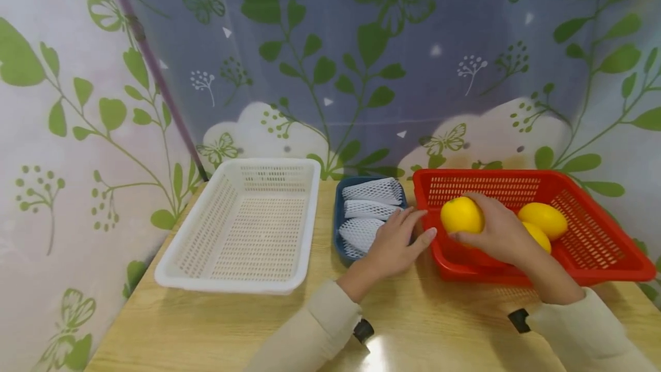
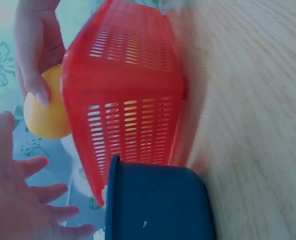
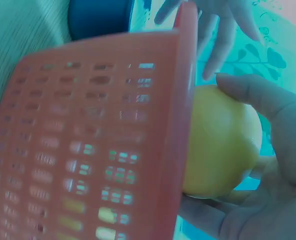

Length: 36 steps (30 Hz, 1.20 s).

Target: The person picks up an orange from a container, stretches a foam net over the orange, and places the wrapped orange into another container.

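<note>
My right hand (image 1: pixel 498 231) grips a yellow lemon-like fruit (image 1: pixel 461 215) over the left part of the red basket (image 1: pixel 609 274). In the right wrist view the thumb and fingers curl round this fruit (image 3: pixel 223 142) beside the basket's rim. Two more yellow fruits (image 1: pixel 542 220) lie in the basket behind that hand. My left hand (image 1: pixel 395 245) hovers with spread fingers over the right edge of the blue tray (image 1: pixel 341 188), holding nothing. White foam net sleeves (image 1: pixel 361 233) lie in that tray, partly hidden by the hand.
A white perforated basket (image 1: pixel 304 234) stands to the left on the wooden table (image 1: pixel 206 326). The blue tray sits between the two baskets. Behind the table hangs a leaf-patterned curtain (image 1: pixel 320 73).
</note>
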Available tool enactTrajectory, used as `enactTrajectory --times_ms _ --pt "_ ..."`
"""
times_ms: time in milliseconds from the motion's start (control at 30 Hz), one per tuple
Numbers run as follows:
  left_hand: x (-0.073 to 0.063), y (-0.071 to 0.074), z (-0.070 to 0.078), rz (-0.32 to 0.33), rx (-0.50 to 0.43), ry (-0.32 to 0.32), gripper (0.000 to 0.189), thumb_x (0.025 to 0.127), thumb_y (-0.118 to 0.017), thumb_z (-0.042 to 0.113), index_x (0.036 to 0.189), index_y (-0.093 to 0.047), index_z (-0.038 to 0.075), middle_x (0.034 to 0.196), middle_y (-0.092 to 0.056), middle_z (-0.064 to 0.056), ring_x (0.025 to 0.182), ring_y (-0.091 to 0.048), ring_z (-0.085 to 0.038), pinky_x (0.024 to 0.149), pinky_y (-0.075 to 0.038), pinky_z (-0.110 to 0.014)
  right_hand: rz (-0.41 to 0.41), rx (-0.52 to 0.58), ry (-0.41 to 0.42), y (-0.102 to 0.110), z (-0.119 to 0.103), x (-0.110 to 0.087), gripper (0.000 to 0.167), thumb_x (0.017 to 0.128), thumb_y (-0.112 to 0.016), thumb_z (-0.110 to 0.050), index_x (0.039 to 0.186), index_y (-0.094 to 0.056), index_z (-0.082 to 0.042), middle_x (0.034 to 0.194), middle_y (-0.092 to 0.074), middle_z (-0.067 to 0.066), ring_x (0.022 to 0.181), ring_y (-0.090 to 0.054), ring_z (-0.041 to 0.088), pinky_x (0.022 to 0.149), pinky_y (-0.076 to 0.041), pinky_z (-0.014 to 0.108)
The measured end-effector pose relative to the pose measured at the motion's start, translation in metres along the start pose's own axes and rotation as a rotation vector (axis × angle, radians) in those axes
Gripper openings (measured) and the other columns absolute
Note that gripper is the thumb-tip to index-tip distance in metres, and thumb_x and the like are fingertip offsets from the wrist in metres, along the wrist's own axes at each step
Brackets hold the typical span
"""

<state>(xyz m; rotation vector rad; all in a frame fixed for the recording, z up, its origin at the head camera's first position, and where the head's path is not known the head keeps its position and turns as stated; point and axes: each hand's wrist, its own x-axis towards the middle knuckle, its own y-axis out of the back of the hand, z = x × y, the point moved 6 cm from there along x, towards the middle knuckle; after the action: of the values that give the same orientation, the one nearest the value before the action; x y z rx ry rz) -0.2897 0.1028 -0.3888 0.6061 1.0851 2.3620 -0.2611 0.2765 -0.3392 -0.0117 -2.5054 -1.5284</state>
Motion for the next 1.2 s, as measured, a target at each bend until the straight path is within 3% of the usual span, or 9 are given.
enactTrajectory --times_ms 167,333,433,567,667,933,1200 --pt "-0.002 0.016 -0.002 0.083 -0.238 -0.014 0.061 0.100 -0.045 0.050 0.149 -0.035 0.016 0.152 -0.038 -0.003 0.138 -0.037 -0.018 0.112 -0.033 -0.039 0.052 0.049 0.037 0.000 -0.013 -0.002 0.084 0.080 -0.077 -0.043 0.142 -0.037 -0.002 0.129 -0.049 0.026 0.101 -0.049 0.041 0.078 -0.049 0.059" --pt "-0.009 0.031 -0.004 0.112 -0.484 -0.020 0.062 0.098 -0.053 0.045 0.151 -0.029 0.023 0.152 -0.038 -0.001 0.134 -0.043 -0.022 0.105 -0.043 -0.037 0.093 0.164 0.112 -0.001 -0.029 -0.007 0.080 0.081 -0.079 -0.036 0.142 -0.038 -0.006 0.129 -0.052 0.021 0.100 -0.052 0.036 0.079 -0.051 0.057" --pt "-0.016 0.037 -0.005 0.076 -0.598 -0.021 0.062 0.098 -0.054 0.044 0.151 -0.027 0.030 0.151 -0.037 0.000 0.133 -0.045 -0.021 0.100 -0.046 -0.032 0.093 0.246 0.165 -0.005 -0.041 -0.011 0.079 0.081 -0.080 -0.031 0.143 -0.037 -0.010 0.129 -0.053 0.017 0.099 -0.055 0.031 0.081 -0.052 0.046" --pt "-0.025 0.043 -0.007 0.015 -0.723 -0.026 0.061 0.098 -0.057 0.036 0.151 -0.027 0.034 0.151 -0.036 0.000 0.132 -0.045 -0.020 0.097 -0.047 -0.028 0.093 0.365 0.218 -0.014 -0.053 -0.017 0.080 0.081 -0.081 -0.022 0.145 -0.035 -0.012 0.132 -0.051 0.013 0.103 -0.057 0.029 0.087 -0.048 0.021" --pt "-0.033 0.047 -0.010 -0.015 -0.771 -0.043 0.062 0.098 -0.060 0.028 0.150 -0.028 0.033 0.152 -0.035 -0.001 0.133 -0.045 -0.021 0.095 -0.049 -0.029 0.081 0.435 0.231 -0.023 -0.059 -0.020 0.081 0.080 -0.081 -0.018 0.145 -0.034 -0.012 0.137 -0.049 0.012 0.110 -0.056 0.030 0.089 -0.041 0.009" --pt "-0.055 0.058 -0.015 -0.060 -0.803 -0.067 0.068 0.093 -0.067 0.022 0.150 -0.031 0.033 0.151 -0.036 -0.002 0.133 -0.044 -0.024 0.092 -0.052 -0.030 -0.020 0.586 0.186 -0.051 -0.072 -0.026 0.081 0.079 -0.082 -0.018 0.143 -0.033 -0.011 0.141 -0.045 0.011 0.120 -0.052 0.032 0.094 -0.040 0.012" --pt "-0.076 0.052 -0.031 -0.083 -0.715 0.010 0.068 0.091 -0.070 0.025 0.149 -0.035 0.025 0.150 -0.038 -0.002 0.131 -0.045 -0.024 0.091 -0.052 -0.027 -0.068 0.682 0.195 -0.079 -0.082 -0.031 0.085 0.076 -0.084 -0.015 0.143 -0.031 -0.013 0.139 -0.046 0.011 0.116 -0.052 0.029 0.095 -0.044 0.016"
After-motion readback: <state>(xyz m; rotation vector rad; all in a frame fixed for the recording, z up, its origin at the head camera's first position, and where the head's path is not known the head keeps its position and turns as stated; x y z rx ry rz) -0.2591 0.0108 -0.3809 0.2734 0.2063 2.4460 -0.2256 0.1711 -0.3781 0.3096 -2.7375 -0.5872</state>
